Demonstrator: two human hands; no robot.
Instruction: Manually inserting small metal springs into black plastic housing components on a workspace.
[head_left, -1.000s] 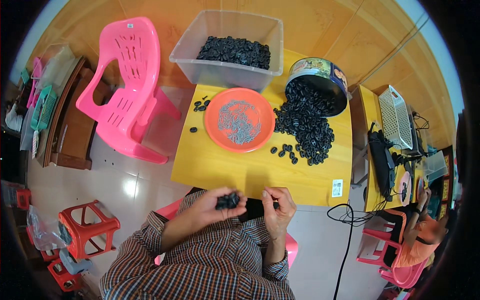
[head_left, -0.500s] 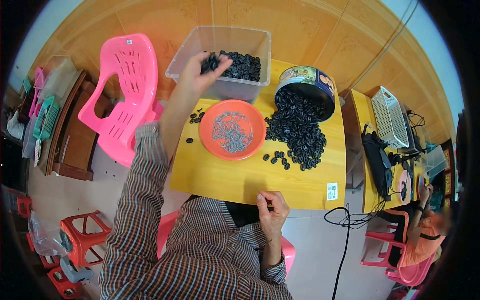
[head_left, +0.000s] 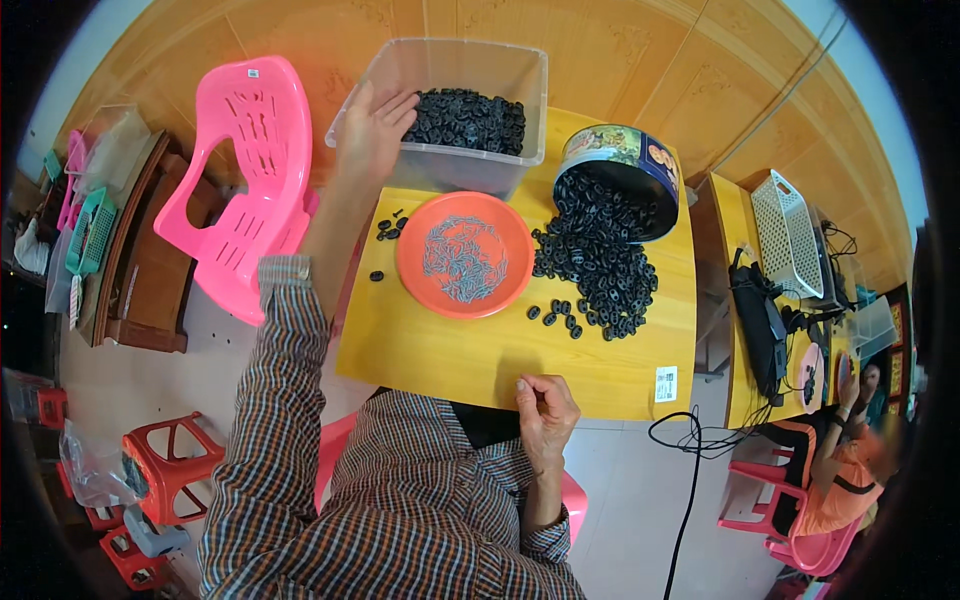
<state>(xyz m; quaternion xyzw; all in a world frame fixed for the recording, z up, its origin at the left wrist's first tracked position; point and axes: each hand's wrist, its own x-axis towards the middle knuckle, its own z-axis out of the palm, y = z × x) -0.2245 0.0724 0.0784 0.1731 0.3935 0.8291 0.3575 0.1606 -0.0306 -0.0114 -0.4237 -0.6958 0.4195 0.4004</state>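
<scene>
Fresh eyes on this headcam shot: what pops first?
Probably the round orange plate of thin grey pieces on the yellow table. Right of it, small black oval parts spill from a round printed tin tipped on its side. Beyond the plate, the open left hand is at the left end of a translucent plastic bin of black parts.

Shirt point(head_left: 420, 520): woven check in dark, white and rust-orange lines; creasing noted across the front. Left sleeve point(head_left: 270, 410): long, matching check, ending in a paler cuff point(head_left: 285, 271). Right cuff point(head_left: 551, 542): matching check, rumpled. Left hand point(head_left: 372, 135) and right hand point(head_left: 547, 415) — both bare, fingers included. Right wrist point(head_left: 545, 477): thin dark line — nature undetermined.
</scene>
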